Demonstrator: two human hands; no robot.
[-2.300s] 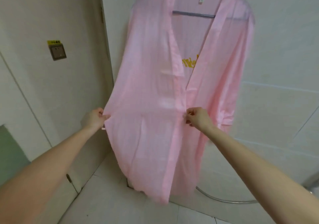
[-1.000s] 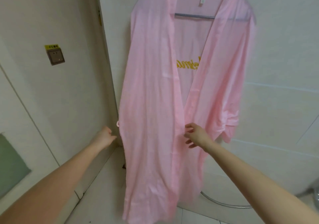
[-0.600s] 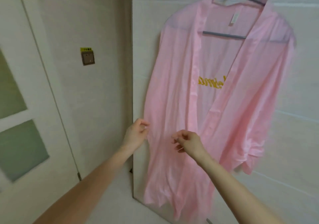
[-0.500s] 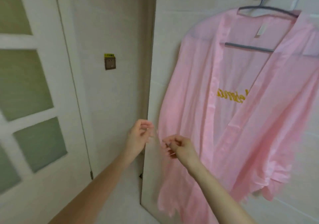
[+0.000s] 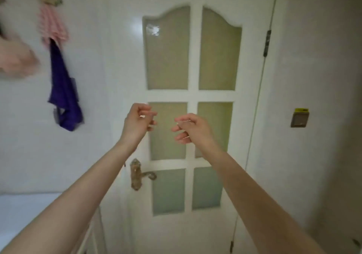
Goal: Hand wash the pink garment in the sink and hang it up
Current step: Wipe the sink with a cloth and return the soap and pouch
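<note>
The pink garment is out of view. My left hand (image 5: pixel 138 124) and my right hand (image 5: pixel 191 129) are both raised in front of a white door, a short gap between them. The fingers of each hand are loosely curled and apart, and neither hand holds anything.
A white door (image 5: pixel 193 95) with frosted glass panes fills the middle, with a brass handle (image 5: pixel 140 174) low on its left side. A purple cloth (image 5: pixel 64 93) and a pink striped cloth (image 5: pixel 52 23) hang on the left wall. A wall switch (image 5: pixel 299 117) is at the right.
The view has swung left from the hanging pink garment to the door. Both hands have come off the garment and now hang free in the air.
</note>
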